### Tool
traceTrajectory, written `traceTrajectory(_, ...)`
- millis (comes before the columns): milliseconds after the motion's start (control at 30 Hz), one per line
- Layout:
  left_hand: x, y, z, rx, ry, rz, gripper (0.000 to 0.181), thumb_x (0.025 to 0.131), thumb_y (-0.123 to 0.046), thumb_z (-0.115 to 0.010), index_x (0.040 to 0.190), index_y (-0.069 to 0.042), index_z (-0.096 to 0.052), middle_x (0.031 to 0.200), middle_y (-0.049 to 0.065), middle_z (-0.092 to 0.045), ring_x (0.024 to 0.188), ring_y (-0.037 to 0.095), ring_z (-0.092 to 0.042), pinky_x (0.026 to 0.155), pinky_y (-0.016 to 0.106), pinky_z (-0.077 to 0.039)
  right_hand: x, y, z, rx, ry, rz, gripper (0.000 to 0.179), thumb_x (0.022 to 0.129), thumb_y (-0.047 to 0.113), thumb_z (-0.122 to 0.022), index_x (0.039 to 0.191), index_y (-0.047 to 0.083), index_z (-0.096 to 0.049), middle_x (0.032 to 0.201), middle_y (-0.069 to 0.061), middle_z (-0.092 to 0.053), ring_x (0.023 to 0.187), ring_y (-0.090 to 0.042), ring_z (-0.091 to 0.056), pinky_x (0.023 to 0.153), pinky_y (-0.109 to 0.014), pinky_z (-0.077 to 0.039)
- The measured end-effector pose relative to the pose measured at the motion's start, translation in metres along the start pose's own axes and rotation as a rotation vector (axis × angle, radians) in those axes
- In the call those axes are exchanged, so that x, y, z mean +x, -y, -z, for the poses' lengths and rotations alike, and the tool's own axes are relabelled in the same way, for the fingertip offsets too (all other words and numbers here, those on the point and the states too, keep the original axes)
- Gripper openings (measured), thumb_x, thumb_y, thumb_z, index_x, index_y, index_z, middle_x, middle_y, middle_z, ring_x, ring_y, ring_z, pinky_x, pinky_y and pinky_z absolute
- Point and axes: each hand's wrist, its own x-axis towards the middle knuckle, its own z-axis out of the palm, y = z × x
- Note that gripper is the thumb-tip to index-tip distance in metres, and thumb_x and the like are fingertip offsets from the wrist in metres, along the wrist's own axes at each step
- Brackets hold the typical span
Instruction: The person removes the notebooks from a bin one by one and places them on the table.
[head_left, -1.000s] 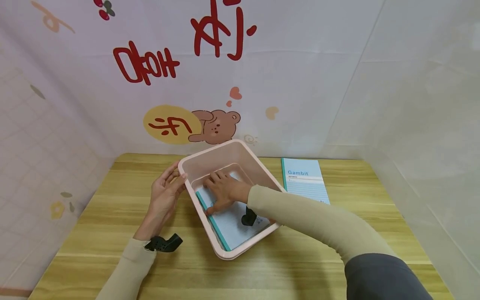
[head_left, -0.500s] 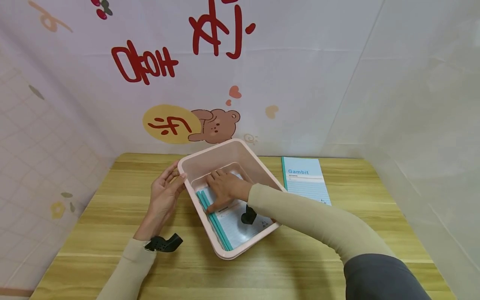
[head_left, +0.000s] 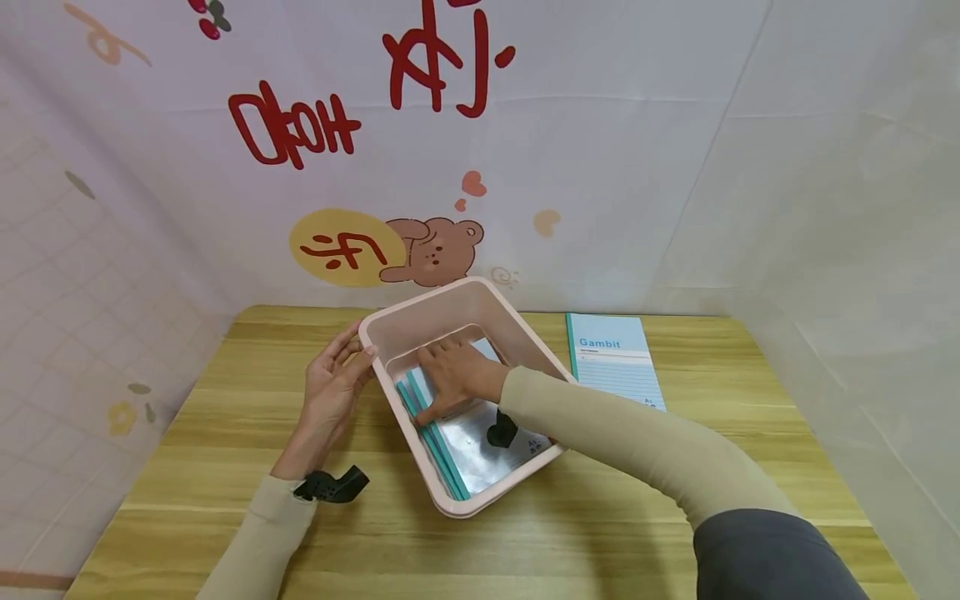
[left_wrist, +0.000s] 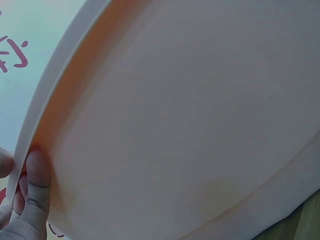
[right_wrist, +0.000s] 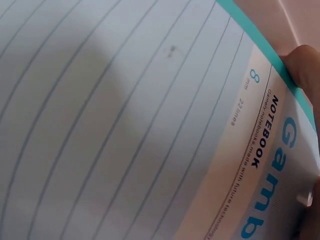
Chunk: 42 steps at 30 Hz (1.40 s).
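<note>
My left hand (head_left: 333,387) pinches the left rim of a pale pink plastic bin (head_left: 457,508), thumb and fingers on either side of the rim in the left wrist view. The bin sits angled on the table. Inside it my right hand (head_left: 461,375) grips a light-blue Gambit notebook (head_left: 487,454) with a teal spine, its thumb (right_wrist: 302,65) at the spine edge in the right wrist view. The notebook's cover is bowed there. A second notebook lies under it, only its teal spine (head_left: 411,406) showing at the left; my hand hides the top of the held cover.
Another Gambit notebook (head_left: 615,362) lies flat on the wooden table (head_left: 360,533) behind and right of the bin, near the white printed backdrop (head_left: 615,167). My right forearm crosses over the bin's right rim.
The upper notebook has shifted to the right under my right hand, so a second teal spine shows beside it. My left hand and the bin stay in place.
</note>
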Motion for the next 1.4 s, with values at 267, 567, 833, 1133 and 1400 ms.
traceTrajectory(267, 0.002, 0.0, -0.001, -0.003, 0.008, -0.007, 0.061, 0.099, -0.002, -0.064, 0.155, -0.007, -0.041, 0.112, 0.001, -0.059, 0.102, 0.012, -0.068, 0.082, 0.02, -0.061, 0.002, -0.006, 0.002, 0.038, 0.0, 0.037, 0.095, 0.083, 0.082, -0.057, 0.155, 0.024, -0.035, 0.157, -0.004, -0.047, 0.151, -0.026, -0.036, 0.125, -0.047, -0.031)
traceTrajectory(567, 0.001, -0.001, -0.001, 0.01, -0.002, 0.013, 0.061, 0.1, -0.003, -0.063, 0.156, -0.008, -0.04, 0.115, 0.003, -0.056, 0.105, 0.012, -0.066, 0.084, 0.02, -0.06, 0.003, -0.007, 0.01, -0.019, -0.068, 0.031, 0.095, 0.083, 0.081, -0.055, 0.153, 0.02, -0.038, 0.152, -0.007, -0.052, 0.143, -0.025, -0.043, 0.118, -0.052, -0.035)
traceTrajectory(833, -0.001, -0.001, -0.001, 0.013, -0.005, 0.012, 0.061, 0.1, -0.004, -0.064, 0.156, -0.007, -0.04, 0.116, 0.003, -0.056, 0.108, 0.012, -0.064, 0.086, 0.019, -0.06, 0.0, -0.011, 0.021, 0.012, -0.154, 0.037, 0.086, 0.082, 0.08, -0.059, 0.141, 0.019, -0.043, 0.137, -0.005, -0.06, 0.129, -0.026, -0.053, 0.104, -0.047, -0.041)
traceTrajectory(1133, -0.001, 0.0, -0.001, 0.005, 0.008, 0.006, 0.062, 0.1, -0.004, -0.064, 0.157, -0.006, -0.038, 0.112, 0.001, -0.056, 0.105, 0.011, -0.065, 0.085, 0.019, -0.06, -0.005, -0.02, 0.036, 0.043, -0.261, 0.035, 0.076, 0.082, 0.074, -0.062, 0.132, 0.019, -0.048, 0.132, -0.005, -0.06, 0.123, -0.026, -0.054, 0.1, -0.048, -0.041)
traceTrajectory(1400, 0.0, -0.001, -0.001, -0.002, 0.02, 0.006, 0.063, 0.1, -0.004, -0.064, 0.157, -0.005, -0.037, 0.11, 0.0, -0.056, 0.102, 0.01, -0.067, 0.084, 0.019, -0.06, -0.009, -0.027, 0.049, 0.087, -0.359, 0.068, 0.079, 0.082, 0.069, -0.063, 0.139, 0.016, -0.047, 0.138, -0.005, -0.059, 0.129, -0.024, -0.054, 0.111, -0.053, -0.039)
